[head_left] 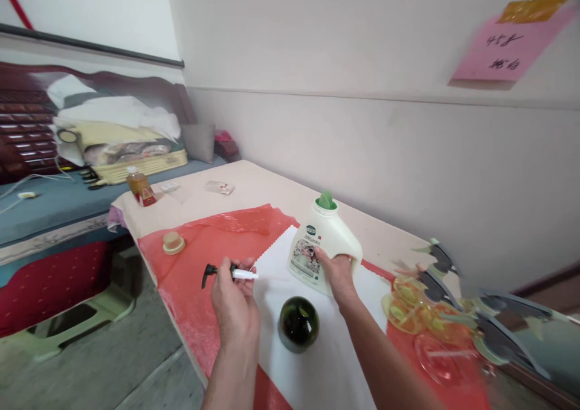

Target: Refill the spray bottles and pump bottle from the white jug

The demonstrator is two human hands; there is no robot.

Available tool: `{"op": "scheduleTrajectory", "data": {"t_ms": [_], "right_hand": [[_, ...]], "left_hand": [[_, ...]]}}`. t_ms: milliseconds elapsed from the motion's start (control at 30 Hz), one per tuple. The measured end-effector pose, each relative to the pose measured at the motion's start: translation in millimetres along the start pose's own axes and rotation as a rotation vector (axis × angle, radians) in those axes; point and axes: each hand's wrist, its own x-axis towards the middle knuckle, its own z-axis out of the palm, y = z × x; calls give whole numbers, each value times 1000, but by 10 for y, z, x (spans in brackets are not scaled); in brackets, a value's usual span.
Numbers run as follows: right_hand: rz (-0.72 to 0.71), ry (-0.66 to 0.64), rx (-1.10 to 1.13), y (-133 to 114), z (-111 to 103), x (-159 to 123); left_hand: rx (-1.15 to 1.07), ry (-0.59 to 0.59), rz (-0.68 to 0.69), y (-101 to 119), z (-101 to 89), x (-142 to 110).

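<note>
Between the fingers of my left hand (238, 304) is a pump dispenser head (244, 274) with a black nozzle and white stem. The nozzle points left and the stem points right. My right hand (338, 271) is closed around the handle of a pale cream detergent jug (312, 253). The jug's mouth is uncapped and shows a green spout inside; the jug leans slightly. A round, glossy dark green container (299, 324) sits on the white sheet (333, 361), just below both hands and apart from them. A beige cap (173, 243) lies to the left on the red plastic sheet (181, 277).
At the table's right are yellow and clear plastic pieces (421, 307) and sunglasses-like dark shapes (507, 337), blurred. A bottle of amber liquid (141, 186) stands at the far left edge. A green stool (81, 325) is on the floor, and a wall runs behind the table.
</note>
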Motion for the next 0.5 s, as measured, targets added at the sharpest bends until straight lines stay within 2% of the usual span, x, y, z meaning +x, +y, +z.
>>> {"op": "scheduleTrajectory", "data": {"t_ms": [100, 167, 300, 367, 433, 500], "right_hand": [[-19, 46, -20, -102, -85, -45], [-35, 99, -66, -204, -234, -191], [-82, 279, -356, -329, -717, -658], [-83, 314, -539, -316, -975, -932], [-182, 298, -685, -273, -1177, -1194], [-312, 288, -741, -229, -1297, -1419]], "left_hand": [[13, -3, -4, 3, 4, 25], [13, -4, 4, 7, 3, 39], [10, -10, 19, 5, -5, 53], [4, -18, 26, 2, -9, 48], [-1, -18, 28, -1, -12, 37], [-3, -14, 20, 0, -15, 23]]}}
